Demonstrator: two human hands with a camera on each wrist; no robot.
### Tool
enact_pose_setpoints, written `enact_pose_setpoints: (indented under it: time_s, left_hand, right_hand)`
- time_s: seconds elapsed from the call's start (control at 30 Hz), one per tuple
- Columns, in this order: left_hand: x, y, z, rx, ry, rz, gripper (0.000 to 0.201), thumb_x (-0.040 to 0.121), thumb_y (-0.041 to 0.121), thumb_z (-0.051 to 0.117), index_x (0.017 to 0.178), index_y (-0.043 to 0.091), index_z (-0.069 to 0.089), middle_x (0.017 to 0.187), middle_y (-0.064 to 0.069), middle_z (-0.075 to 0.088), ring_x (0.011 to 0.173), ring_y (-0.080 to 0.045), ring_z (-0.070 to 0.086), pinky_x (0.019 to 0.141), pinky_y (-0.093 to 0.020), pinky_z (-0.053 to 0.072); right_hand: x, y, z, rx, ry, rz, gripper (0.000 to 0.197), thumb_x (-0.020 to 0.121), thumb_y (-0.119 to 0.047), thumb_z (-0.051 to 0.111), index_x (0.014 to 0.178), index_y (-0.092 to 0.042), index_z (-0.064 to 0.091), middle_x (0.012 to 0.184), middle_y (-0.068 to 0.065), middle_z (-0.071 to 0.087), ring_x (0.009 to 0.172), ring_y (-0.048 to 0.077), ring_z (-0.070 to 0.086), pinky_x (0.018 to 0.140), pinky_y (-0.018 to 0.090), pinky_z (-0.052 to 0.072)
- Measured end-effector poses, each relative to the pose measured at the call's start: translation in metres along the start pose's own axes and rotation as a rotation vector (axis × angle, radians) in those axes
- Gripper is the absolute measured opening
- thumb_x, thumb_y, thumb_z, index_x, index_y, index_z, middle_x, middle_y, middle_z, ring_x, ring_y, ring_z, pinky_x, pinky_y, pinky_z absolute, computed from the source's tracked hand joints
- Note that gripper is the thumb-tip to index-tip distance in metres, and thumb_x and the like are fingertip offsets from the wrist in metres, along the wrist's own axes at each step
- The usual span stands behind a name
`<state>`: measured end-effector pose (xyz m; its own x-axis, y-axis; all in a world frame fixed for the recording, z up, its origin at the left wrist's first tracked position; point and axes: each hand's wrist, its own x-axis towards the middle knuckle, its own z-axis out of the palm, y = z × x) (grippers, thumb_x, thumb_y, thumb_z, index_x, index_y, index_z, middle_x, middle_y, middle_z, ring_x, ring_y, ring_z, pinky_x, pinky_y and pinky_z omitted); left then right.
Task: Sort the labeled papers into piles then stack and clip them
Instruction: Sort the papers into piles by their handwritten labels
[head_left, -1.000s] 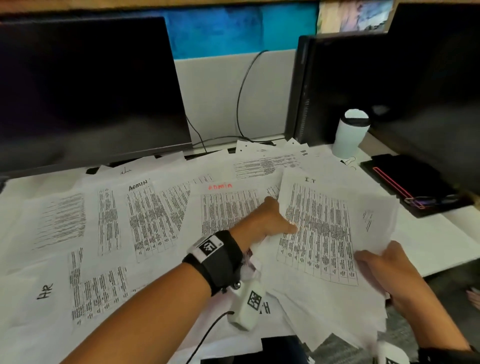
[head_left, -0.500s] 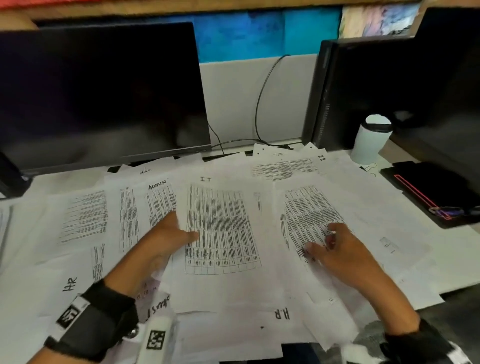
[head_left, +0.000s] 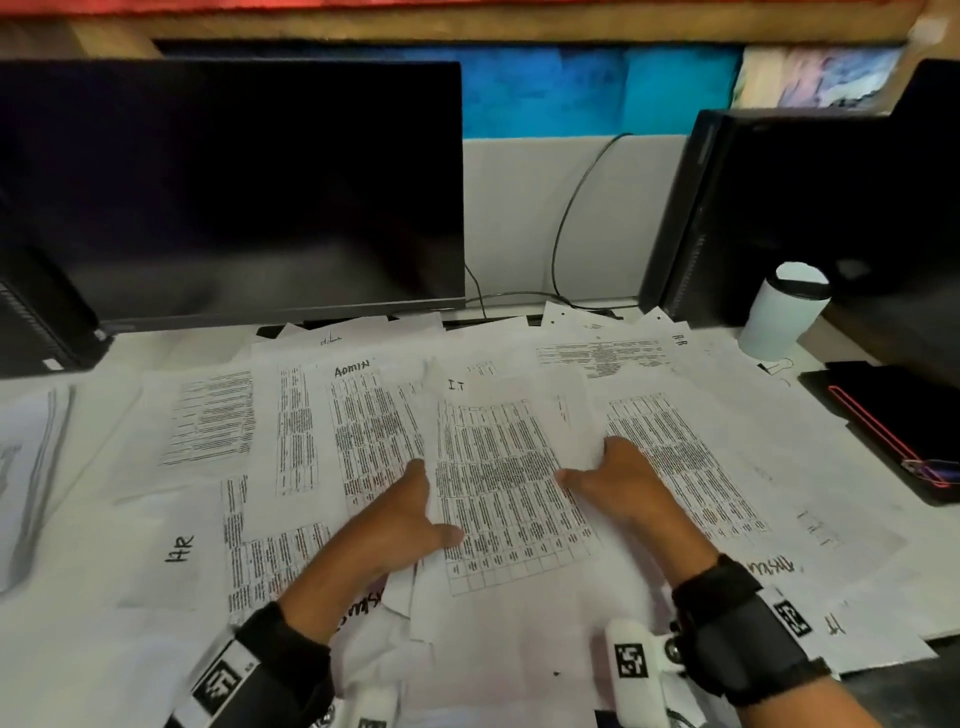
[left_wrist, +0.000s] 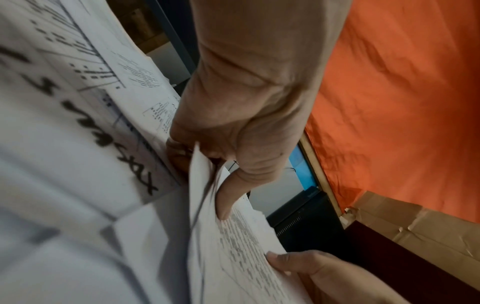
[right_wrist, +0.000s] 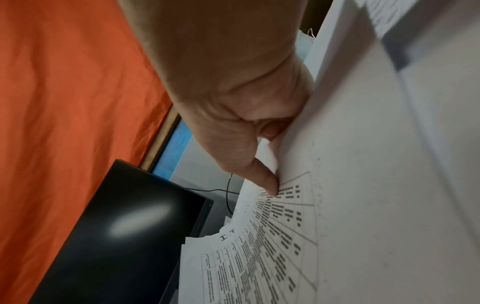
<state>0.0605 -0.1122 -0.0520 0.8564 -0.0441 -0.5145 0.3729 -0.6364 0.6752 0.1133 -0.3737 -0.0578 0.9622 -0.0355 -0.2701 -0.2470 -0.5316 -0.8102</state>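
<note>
Both pinching the IT sheet (head_left: 511, 483) at mid-desk, left hand (head_left: 400, 530) thumb-over on its left edge, right hand (head_left: 615, 483) on its right, long axis running away toward the monitor (head_left: 234, 182).

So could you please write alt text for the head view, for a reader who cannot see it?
Both hands, left and right, hold an IT sheet by its side edges over a desk covered in printed papers marked Admin and HR. Behind stand a dark monitor and a white cup.

Two monitors (head_left: 228, 182), one cup (head_left: 784, 312), perhaps fifteen papers (head_left: 498, 493).
</note>
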Motion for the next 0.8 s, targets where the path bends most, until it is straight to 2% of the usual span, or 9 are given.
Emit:
enact_pose_setpoints:
  time_s: [0.1, 0.2, 0.3, 0.4, 0.5, 0.53, 0.6, 0.7, 0.8]
  left_hand:
    - [-0.002, -0.010, -0.006, -0.085, 0.018, 0.060, 0.096, 0.091, 0.037, 0.080, 0.163, 0.034, 0.017, 0.168, 0.009, 0.030, 0.149, -0.015, 0.036, 0.124, -0.043, 0.030]
    - [-0.007, -0.014, -0.016, -0.154, 0.115, 0.157, 0.075, 0.091, 0.042, 0.080, 0.147, 0.031, 0.031, 0.149, 0.016, 0.030, 0.130, -0.005, 0.041, 0.110, -0.023, 0.032]
    - [-0.013, -0.013, -0.027, -0.367, 0.131, 0.242, 0.085, 0.079, 0.053, 0.087, 0.141, 0.038, 0.031, 0.140, 0.010, 0.059, 0.124, -0.017, 0.063, 0.101, -0.029, 0.051]
    - [-0.022, 0.001, -0.035, -0.477, 0.110, 0.320, 0.082, 0.079, 0.048, 0.088, 0.146, 0.031, 0.045, 0.132, 0.016, 0.070, 0.124, -0.006, 0.066, 0.111, -0.041, 0.051]
    - [-0.034, 0.029, -0.039, -0.411, 0.191, 0.457, 0.030, 0.093, 0.035, 0.078, 0.120, 0.028, 0.069, 0.111, 0.016, 0.078, 0.105, 0.000, 0.072, 0.101, -0.033, 0.056]
    - [-0.038, 0.038, -0.044, -0.416, 0.252, 0.500, 0.008, 0.094, 0.030, 0.076, 0.101, 0.028, 0.073, 0.091, 0.017, 0.079, 0.086, 0.004, 0.073, 0.088, -0.023, 0.056]
    - [-0.047, 0.053, -0.058, -0.453, 0.369, 0.574, 0.012, 0.094, 0.022, 0.076, 0.091, 0.030, 0.068, 0.074, 0.022, 0.074, 0.069, 0.008, 0.067, 0.070, -0.013, 0.052]
    - [-0.064, 0.074, -0.084, -0.368, 0.489, 0.684, 0.029, 0.094, 0.031, 0.075, 0.122, 0.032, 0.067, 0.105, 0.026, 0.076, 0.100, 0.009, 0.069, 0.089, -0.021, 0.057]
    - [-0.081, 0.091, -0.104, -0.384, 0.577, 0.798, 0.036, 0.094, 0.028, 0.076, 0.128, 0.028, 0.066, 0.105, 0.027, 0.075, 0.103, 0.009, 0.069, 0.081, -0.010, 0.056]
  right_hand:
    - [-0.008, 0.000, -0.003, 0.149, 0.028, -0.073, 0.042, 0.087, -0.010, 0.085, 0.123, -0.017, 0.065, 0.106, -0.004, 0.078, 0.098, 0.019, 0.076, 0.073, 0.026, 0.056]
    - [-0.024, -0.001, -0.014, 0.349, 0.009, -0.197, 0.046, 0.086, -0.003, 0.083, 0.126, -0.020, 0.067, 0.109, -0.001, 0.082, 0.102, 0.023, 0.079, 0.088, 0.041, 0.061]
    - [-0.051, -0.010, -0.028, 0.521, -0.029, -0.280, 0.048, 0.084, -0.002, 0.080, 0.128, -0.015, 0.069, 0.113, 0.008, 0.081, 0.102, 0.030, 0.079, 0.086, 0.043, 0.065]
    - [-0.059, -0.019, -0.032, 0.480, -0.047, -0.272, 0.052, 0.072, -0.020, 0.091, 0.121, -0.016, 0.074, 0.112, 0.006, 0.081, 0.103, 0.029, 0.079, 0.093, 0.050, 0.062]
    - [-0.053, -0.039, -0.032, 0.329, 0.017, -0.246, 0.077, 0.057, -0.059, 0.100, 0.108, -0.012, 0.067, 0.109, 0.006, 0.080, 0.102, 0.036, 0.078, 0.094, 0.059, 0.060]
    - [-0.053, -0.051, -0.033, 0.353, 0.069, -0.274, 0.080, 0.054, -0.062, 0.100, 0.109, -0.014, 0.068, 0.107, 0.005, 0.081, 0.099, 0.034, 0.079, 0.092, 0.058, 0.060]
    - [-0.058, -0.077, -0.036, 0.406, 0.120, -0.390, 0.063, 0.063, -0.048, 0.099, 0.113, -0.018, 0.075, 0.101, 0.000, 0.083, 0.092, 0.023, 0.081, 0.088, 0.047, 0.060]
    - [-0.071, -0.117, -0.043, 0.433, 0.173, -0.535, 0.038, 0.073, -0.038, 0.091, 0.106, -0.024, 0.077, 0.094, -0.015, 0.082, 0.085, 0.002, 0.078, 0.074, 0.026, 0.059]
    - [-0.079, -0.149, -0.046, 0.454, 0.204, -0.648, 0.022, 0.081, -0.027, 0.089, 0.097, -0.031, 0.073, 0.088, -0.028, 0.078, 0.083, -0.009, 0.073, 0.067, 0.007, 0.053]
